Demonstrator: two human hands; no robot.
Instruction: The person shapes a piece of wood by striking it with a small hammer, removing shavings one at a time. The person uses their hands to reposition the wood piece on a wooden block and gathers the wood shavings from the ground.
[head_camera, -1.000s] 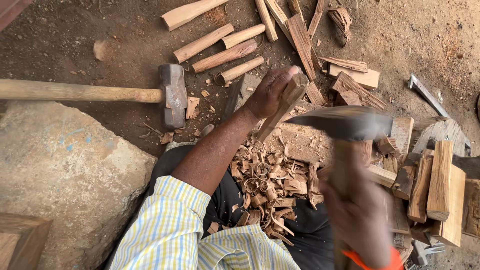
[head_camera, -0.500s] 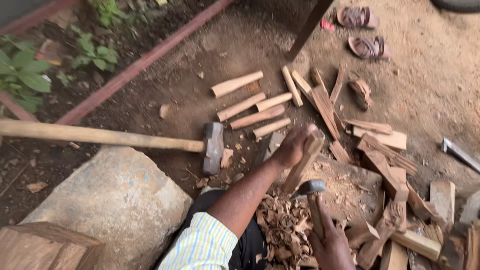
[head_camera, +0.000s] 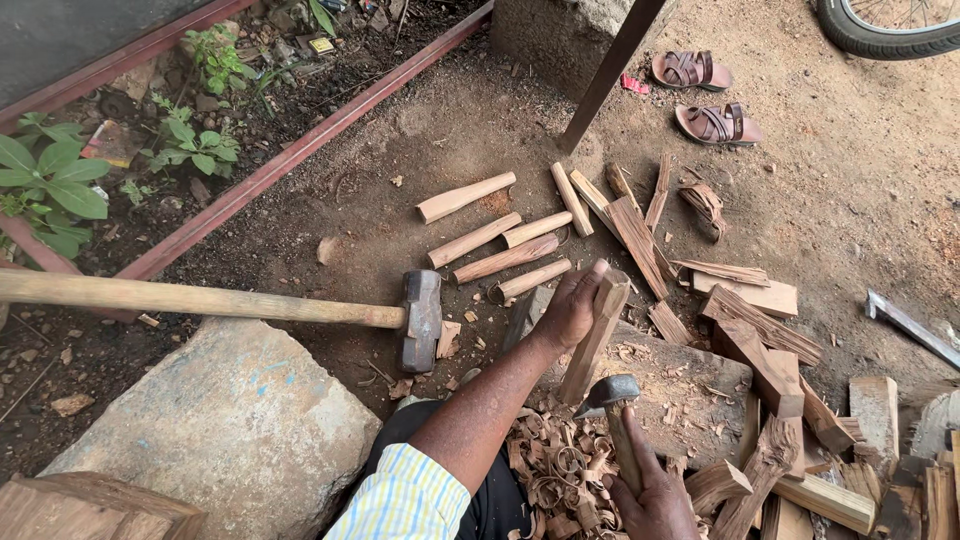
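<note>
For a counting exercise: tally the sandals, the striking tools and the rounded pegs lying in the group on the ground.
Sandals: 2
Striking tools, sledgehammer and hatchet: 2
Rounded pegs: 5
Total: 9

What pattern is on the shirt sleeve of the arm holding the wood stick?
Yellow, blue and white check on the sleeve; head view.
</note>
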